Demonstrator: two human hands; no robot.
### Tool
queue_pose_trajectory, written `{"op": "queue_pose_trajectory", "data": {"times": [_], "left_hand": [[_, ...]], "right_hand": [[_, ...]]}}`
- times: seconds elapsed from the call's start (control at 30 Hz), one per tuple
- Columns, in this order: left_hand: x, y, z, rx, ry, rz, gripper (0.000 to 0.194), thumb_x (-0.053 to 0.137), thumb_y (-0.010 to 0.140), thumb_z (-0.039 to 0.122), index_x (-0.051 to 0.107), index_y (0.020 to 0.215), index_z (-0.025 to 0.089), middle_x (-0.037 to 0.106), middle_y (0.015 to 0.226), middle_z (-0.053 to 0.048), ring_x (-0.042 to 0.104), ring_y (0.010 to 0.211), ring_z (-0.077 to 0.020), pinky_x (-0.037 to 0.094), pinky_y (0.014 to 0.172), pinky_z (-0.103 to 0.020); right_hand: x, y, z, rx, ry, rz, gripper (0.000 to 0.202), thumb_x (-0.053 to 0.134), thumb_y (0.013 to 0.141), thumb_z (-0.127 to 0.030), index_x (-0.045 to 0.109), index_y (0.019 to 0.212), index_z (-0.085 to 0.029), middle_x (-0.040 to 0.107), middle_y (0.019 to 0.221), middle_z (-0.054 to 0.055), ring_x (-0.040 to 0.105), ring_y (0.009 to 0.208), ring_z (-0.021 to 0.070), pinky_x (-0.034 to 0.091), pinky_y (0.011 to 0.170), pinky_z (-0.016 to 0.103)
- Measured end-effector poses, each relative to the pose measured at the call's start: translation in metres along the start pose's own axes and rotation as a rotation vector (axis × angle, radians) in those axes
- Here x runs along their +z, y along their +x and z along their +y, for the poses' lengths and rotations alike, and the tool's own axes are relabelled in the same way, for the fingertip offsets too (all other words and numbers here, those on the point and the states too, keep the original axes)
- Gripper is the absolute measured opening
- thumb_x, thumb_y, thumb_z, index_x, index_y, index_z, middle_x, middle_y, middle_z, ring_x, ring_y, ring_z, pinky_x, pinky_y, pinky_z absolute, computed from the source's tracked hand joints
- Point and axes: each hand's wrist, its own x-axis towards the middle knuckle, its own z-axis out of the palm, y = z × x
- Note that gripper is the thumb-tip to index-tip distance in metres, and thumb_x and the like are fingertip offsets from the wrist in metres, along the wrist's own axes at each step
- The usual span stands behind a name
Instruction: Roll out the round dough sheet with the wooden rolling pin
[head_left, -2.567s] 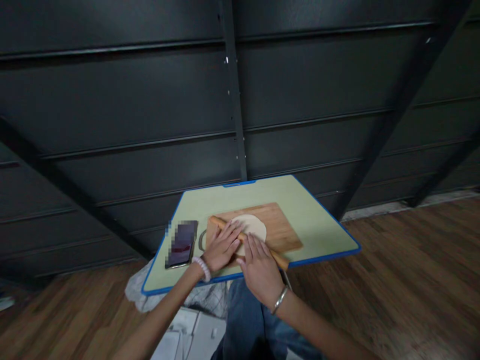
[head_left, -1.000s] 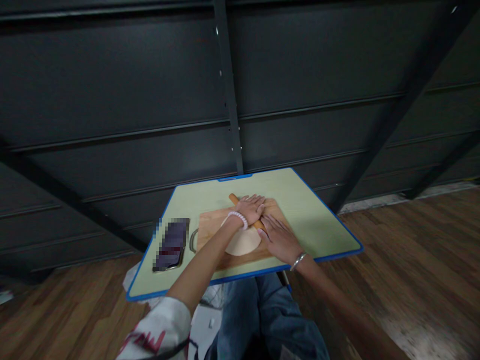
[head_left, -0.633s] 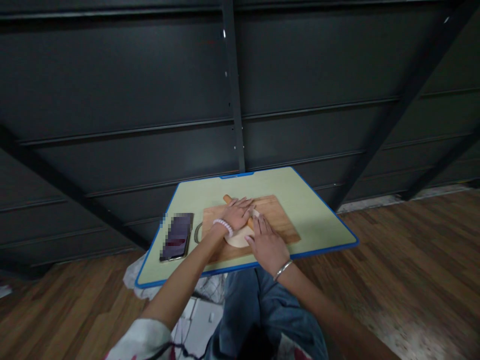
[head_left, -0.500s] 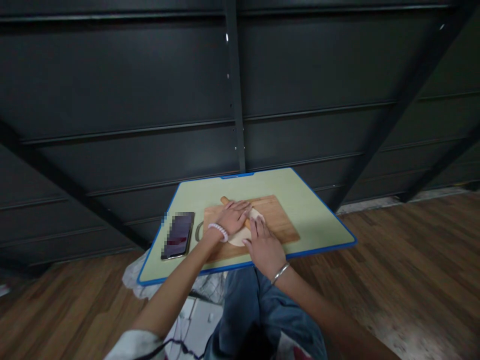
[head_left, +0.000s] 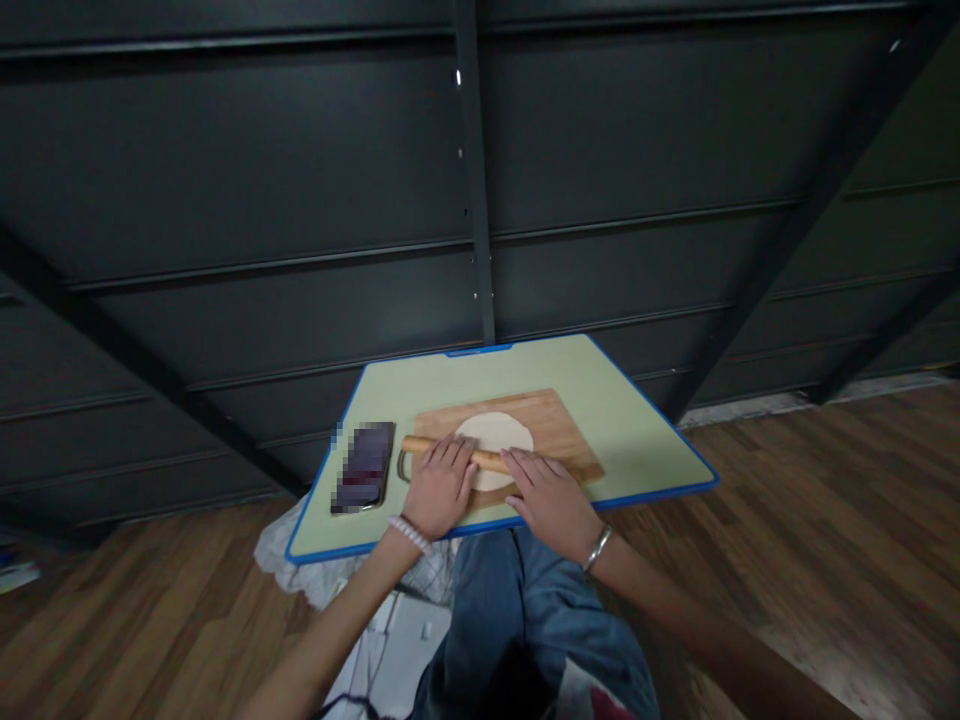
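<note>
A wooden rolling pin [head_left: 489,461] lies across a flat, round sheet of dough [head_left: 495,430]. My left hand [head_left: 441,487] grips the pin toward its left end, fingers laid over the top. Over its right part my right hand [head_left: 553,500] is placed the same way, and it hides that end of the pin. Beneath the dough is a wooden cutting board [head_left: 570,445] with a small metal handle on its left side. The dough's far half shows beyond the pin, while part of its near edge shows between my hands.
The board rests on a small pale-green table [head_left: 630,430] with a blue rim. A phone [head_left: 365,465] lies left of the board. Dark metal panels [head_left: 337,170] rise behind the table. My legs in jeans [head_left: 487,590] are below its near edge, above a wooden floor [head_left: 810,500].
The rolling pin has turned from a steep slant to nearly crosswise and come nearer to me. My left hand has moved back and my right hand outward, so more dough shows.
</note>
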Motion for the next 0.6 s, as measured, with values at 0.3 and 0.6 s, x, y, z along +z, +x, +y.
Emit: {"op": "queue_pose_trajectory", "data": {"times": [0.3, 0.6], "left_hand": [[0.002, -0.013, 0.022, -0.124, 0.097, -0.031, 0.057, 0.027, 0.094, 0.041, 0.036, 0.14, 0.008, 0.042, 0.143, -0.018, 0.034, 0.135, -0.0313, 0.028, 0.109, -0.047], [0.019, 0.035, -0.006, -0.155, 0.074, -0.053, 0.057, 0.021, 0.095, 0.045, 0.037, 0.14, 0.012, 0.042, 0.143, -0.016, 0.038, 0.133, -0.0305, 0.03, 0.106, -0.051]], "right_hand": [[-0.006, 0.018, 0.021, -0.121, 0.104, -0.02, 0.053, 0.046, 0.092, -0.039, 0.04, 0.139, -0.014, 0.046, 0.142, 0.011, 0.035, 0.132, 0.0213, 0.023, 0.111, 0.041], [0.006, 0.079, 0.049, -0.225, 0.074, -0.083, 0.046, 0.038, 0.096, -0.041, 0.048, 0.135, -0.018, 0.05, 0.139, 0.009, 0.033, 0.135, 0.0187, 0.018, 0.113, 0.042]]}}
